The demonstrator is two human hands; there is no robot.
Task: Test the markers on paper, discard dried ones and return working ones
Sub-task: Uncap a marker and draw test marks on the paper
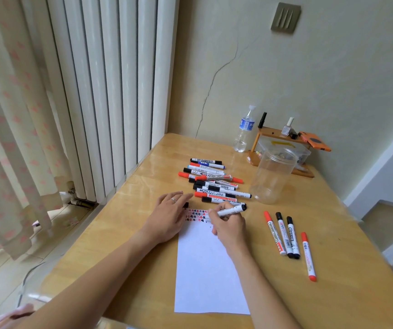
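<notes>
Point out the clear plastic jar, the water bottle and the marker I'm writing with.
clear plastic jar (271,179), head view, on the middle of its see-through wall.
water bottle (244,131), head view, on the body just below the blue label.
marker in the right hand (232,210), head view, on the white barrel above the fingers.

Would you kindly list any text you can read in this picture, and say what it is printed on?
"WHITEBOARD": red-capped marker in the pile.
"W": the marker above it.
Print on the four markers lying apart, the held marker and the water bottle label: too blurred to read.
</notes>
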